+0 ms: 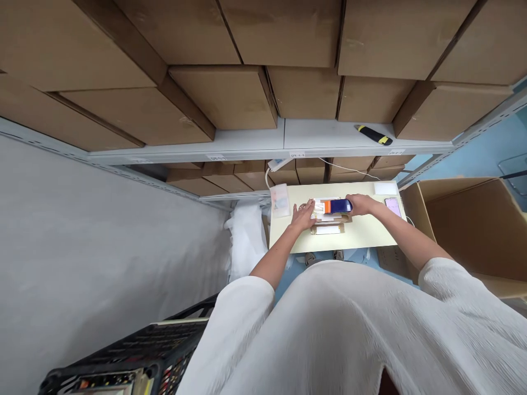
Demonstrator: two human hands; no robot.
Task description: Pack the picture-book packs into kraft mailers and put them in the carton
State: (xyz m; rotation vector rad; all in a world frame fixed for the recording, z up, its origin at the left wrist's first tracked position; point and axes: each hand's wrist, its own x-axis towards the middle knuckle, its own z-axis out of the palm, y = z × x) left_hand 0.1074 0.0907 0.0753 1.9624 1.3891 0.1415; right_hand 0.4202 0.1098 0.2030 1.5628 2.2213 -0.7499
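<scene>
Pale-yellow rectangular tabletop (362, 238) beneath grey metal shelving (247, 149)

Brown cardboard boxes (304, 93) are filling the shelving. Near mid-tabletop, a small brown cardboard package with white paper labels (325, 218) is lying partly behind a dark-blue and orange hand tool (341, 206), apparently a tape dispenser; contact between them is not showing clearly.

Handling (judged): the tool is probably weighing little and staying rigid, with a smooth, slightly slippery casing; its blue end is offering the surest hold. The package is likely being light and crushable, so flat pressure is suiting it better than pinching.

Fingers: the right hand (359, 204) is curling closed around the tool's blue end, tips partly hidden. The left hand (303, 215) is spreading its fingers, tips resting on the package's left end, apparently gripping nothing. The tool's orange end is pointing toward them, just beside.
</scene>
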